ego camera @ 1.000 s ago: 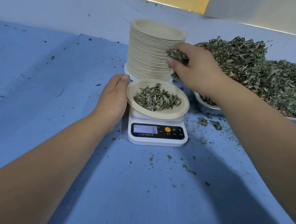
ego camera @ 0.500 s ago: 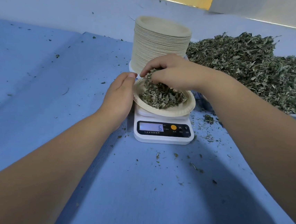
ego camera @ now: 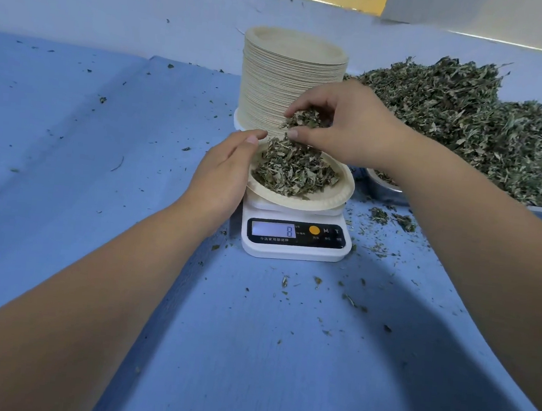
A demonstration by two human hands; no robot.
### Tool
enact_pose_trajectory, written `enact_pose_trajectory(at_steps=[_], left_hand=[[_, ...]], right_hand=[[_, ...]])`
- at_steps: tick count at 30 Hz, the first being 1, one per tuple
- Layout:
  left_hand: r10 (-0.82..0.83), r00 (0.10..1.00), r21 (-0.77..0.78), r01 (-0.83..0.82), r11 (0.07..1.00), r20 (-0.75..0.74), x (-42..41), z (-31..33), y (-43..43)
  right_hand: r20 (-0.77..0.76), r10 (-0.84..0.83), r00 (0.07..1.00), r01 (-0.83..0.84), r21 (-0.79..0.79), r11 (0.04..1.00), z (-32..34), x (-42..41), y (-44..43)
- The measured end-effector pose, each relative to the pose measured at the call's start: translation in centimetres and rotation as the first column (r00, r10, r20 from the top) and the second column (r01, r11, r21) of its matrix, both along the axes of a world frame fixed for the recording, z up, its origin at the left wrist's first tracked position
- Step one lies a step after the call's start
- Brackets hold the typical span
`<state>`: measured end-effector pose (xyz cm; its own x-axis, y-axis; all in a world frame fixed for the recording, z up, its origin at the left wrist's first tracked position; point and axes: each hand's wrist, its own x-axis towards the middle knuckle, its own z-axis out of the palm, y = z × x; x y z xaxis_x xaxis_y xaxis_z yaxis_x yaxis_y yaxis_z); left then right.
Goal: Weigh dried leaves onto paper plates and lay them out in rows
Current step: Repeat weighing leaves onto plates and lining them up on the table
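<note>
Working on a blue worktop (ego camera: 69,159), with a tall stack of plates (ego camera: 285,74) standing just behind the scale (ego camera: 295,250) and a big heap of leaves (ego camera: 475,132) lying off to the right. Pinching a bunch of dried leaves (ego camera: 304,119) in the right grip (ego camera: 346,126), just above the paper plate (ego camera: 326,204) sitting on the scale. Touching the plate's left rim with the left grip (ego camera: 223,171), fingers straight.

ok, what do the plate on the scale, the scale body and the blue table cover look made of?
Plate on the scale: pressed paper or pulp, matte beige, embossed rim; same as the stack behind. Scale body: white plastic, smooth, faintly glossy, moulded rounded corners. Blue table cover: probably thin non-woven fabric or paper sheet, matte, soft folds; cannot tell which.
</note>
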<state>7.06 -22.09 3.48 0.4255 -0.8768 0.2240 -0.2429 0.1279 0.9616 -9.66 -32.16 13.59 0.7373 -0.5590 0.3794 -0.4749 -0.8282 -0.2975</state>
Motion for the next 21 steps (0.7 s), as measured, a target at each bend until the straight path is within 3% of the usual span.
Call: enact_pose_trajectory(at_steps=[6,11,21], left_hand=[[-0.051,0.997,0.032,0.049,0.998,0.05,-0.1,0.2,0.3],[-0.084,0.983,0.129,0.063,0.99,0.163,-0.8,0.6,0.5],[-0.034,0.99,0.125,0.017,0.992,0.134,-0.8,1.0,0.9]], right_hand=[[0.033,-0.088,0.996,0.087,0.026,0.996,-0.3,0.1,0.5],[0.074,-0.046,0.996,0.038,0.104,0.994,-0.3,-0.2,1.1],[0.095,-0.046,0.994,0.026,0.207,0.978,-0.7,-0.5,1.6]])
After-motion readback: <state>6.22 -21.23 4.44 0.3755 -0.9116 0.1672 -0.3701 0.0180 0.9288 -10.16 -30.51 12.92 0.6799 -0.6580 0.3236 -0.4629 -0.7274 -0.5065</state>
